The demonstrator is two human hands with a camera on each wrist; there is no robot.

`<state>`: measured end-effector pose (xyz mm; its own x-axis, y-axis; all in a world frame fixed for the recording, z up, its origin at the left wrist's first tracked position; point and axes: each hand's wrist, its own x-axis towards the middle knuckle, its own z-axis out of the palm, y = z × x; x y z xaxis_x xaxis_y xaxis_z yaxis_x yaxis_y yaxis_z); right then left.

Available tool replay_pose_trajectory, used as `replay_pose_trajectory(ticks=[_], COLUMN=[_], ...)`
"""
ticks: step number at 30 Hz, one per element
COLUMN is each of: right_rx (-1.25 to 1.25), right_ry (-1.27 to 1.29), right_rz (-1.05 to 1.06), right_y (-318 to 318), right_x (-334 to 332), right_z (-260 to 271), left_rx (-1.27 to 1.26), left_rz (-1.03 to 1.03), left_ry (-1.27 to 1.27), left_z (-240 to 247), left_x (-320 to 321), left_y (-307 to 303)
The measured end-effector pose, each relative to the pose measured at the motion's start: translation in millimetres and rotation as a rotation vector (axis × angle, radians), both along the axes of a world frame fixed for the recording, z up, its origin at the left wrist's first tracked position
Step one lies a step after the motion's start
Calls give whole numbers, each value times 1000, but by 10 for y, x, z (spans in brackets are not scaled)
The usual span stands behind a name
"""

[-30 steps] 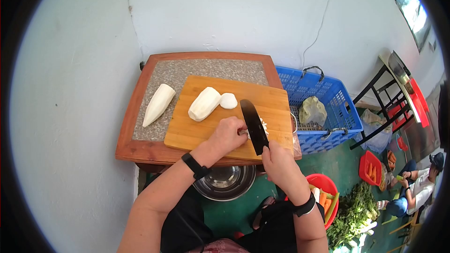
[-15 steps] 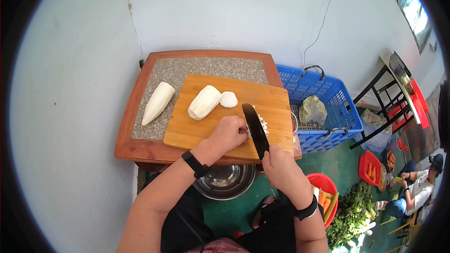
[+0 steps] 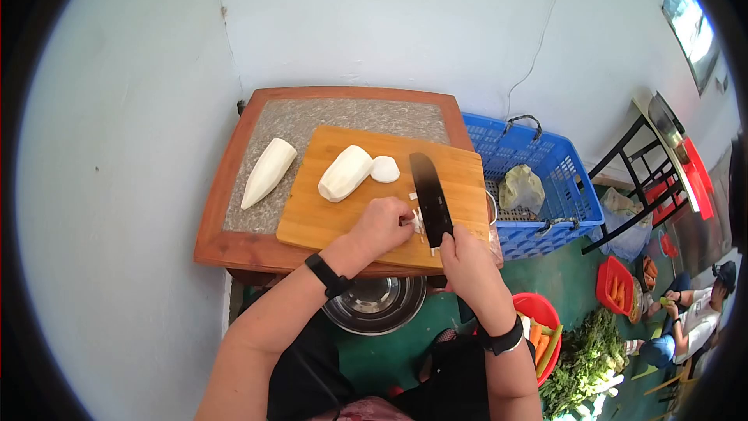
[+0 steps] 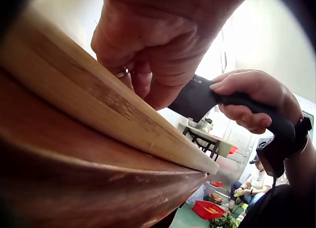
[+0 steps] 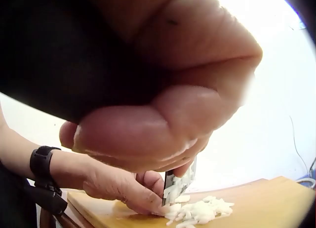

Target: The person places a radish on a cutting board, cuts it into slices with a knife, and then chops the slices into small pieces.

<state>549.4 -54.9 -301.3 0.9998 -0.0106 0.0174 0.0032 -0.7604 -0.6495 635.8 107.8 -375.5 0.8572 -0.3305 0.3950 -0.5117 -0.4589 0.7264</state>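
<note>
- Bits [image 3: 418, 223], white & cut small, on board [image 3: 460, 179] at abt 4 o'clock; some cling to the knife in R wrist view.
- L hand [image 3: 379, 226]: fingers curled, tips pinching bits by the blade, ring on one finger.
- R hand [image 3: 472, 265]: fingers clenched round handle of knife [image 3: 431, 201], dark blade running up twd 12.
- Chunk [image 3: 345, 174], white, peeled, lies on board at 10 o'clock; slice [image 3: 385, 169] just beside it, nr 12.
- Root [image 3: 269, 174], long & white, off the board at 9 o'clock, on table [image 3: 222, 218].
- Crate [image 3: 545, 168], blue, w/ a bag [image 3: 521, 189] in it, at 3 o'clock from board.
- Bowl [image 3: 376, 306], metal, low at 6.
- Tub [image 3: 552, 359], red, w/ carrots [image 3: 536, 335], at 5 o'clock; greens [image 3: 586, 359] nr it.
- Person [image 3: 699, 318], seated, far off at 4.
</note>
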Motion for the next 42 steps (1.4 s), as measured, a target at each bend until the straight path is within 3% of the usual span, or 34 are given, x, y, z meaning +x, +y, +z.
replay_pose_trajectory(ticks=[22,42], right_rx=[8,-143], right_ry=[17,-22], right_rz=[21,107], right_y=[-8,131], right_x=[-81,126], right_z=[-47,-210], left_rx=[84,124], left_rz=[-34,-39], left_ry=[-19,-98], left_z=[38,31], left_x=[28,33], left_y=[7,-1])
